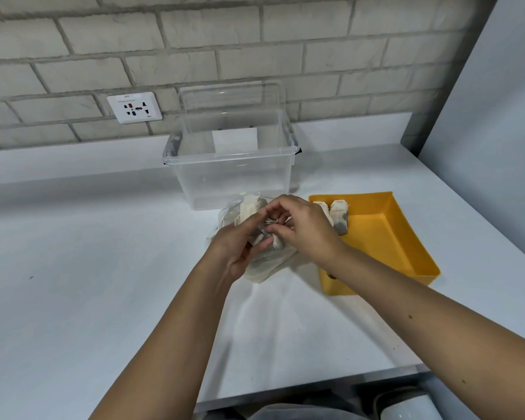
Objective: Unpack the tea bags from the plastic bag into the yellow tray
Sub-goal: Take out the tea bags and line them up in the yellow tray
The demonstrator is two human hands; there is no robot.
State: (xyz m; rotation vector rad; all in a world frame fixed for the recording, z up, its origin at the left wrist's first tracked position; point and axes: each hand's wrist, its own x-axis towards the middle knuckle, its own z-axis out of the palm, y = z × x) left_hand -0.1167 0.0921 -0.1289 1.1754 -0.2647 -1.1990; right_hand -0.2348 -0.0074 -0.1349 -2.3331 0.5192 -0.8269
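Note:
A clear plastic bag [264, 266] full of pale tea bags [250, 207] lies on the white counter, just left of the yellow tray [406, 237]. My left hand [240, 247] grips the bag from its left side, thumb and fingers curled round the plastic. My right hand [300, 225] reaches in from the right, its fingertips pinching a tea bag at the bag's opening. Two tea bags [338, 216] stand in the tray's far left corner. The rest of the tray floor is bare.
A clear plastic storage box [231, 165] stands open behind the bag, its lid leaning against the brick wall. A wall socket [135, 107] is at the back left. The counter's front edge [315, 386] runs below my forearms.

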